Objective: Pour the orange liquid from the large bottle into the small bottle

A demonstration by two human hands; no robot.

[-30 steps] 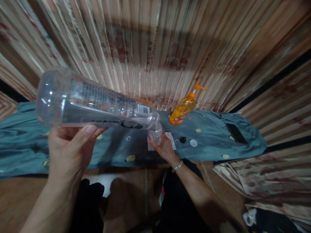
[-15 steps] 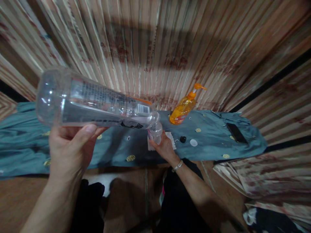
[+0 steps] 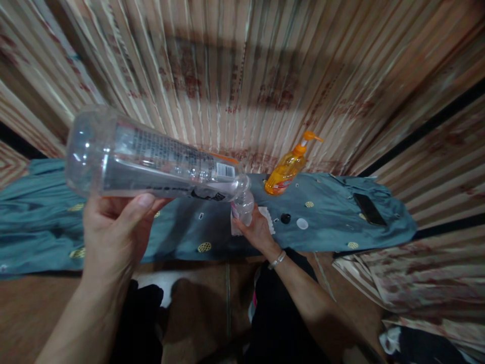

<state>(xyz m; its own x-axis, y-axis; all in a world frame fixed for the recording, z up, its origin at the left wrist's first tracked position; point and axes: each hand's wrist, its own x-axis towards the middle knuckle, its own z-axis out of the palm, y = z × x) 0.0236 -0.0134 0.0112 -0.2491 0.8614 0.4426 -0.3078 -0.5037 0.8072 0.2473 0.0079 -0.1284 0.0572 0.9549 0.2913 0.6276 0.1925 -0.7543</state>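
Observation:
A large clear plastic bottle (image 3: 151, 167) with a printed label is tipped nearly on its side in my left hand (image 3: 117, 227), which is closed around its underside. Its mouth points right and meets the top of a smaller clear bottle (image 3: 244, 205). My right hand (image 3: 257, 227) is wrapped round that small bottle and holds it over a white cloth or tissue (image 3: 270, 220) on the cloth-covered surface. Whether liquid runs between the two mouths is too unclear to tell.
An orange pump bottle (image 3: 284, 172) stands behind my right hand. A black cap (image 3: 285, 218) and a white disc (image 3: 302, 223) lie to the right, with a dark phone (image 3: 369, 209) beyond. Patterned curtains (image 3: 242, 76) hang behind the teal cloth (image 3: 174, 232).
My left hand and the large bottle have shifted slightly to the right, the bottle's base most of all. My right hand and the small bottle have stayed nearly still.

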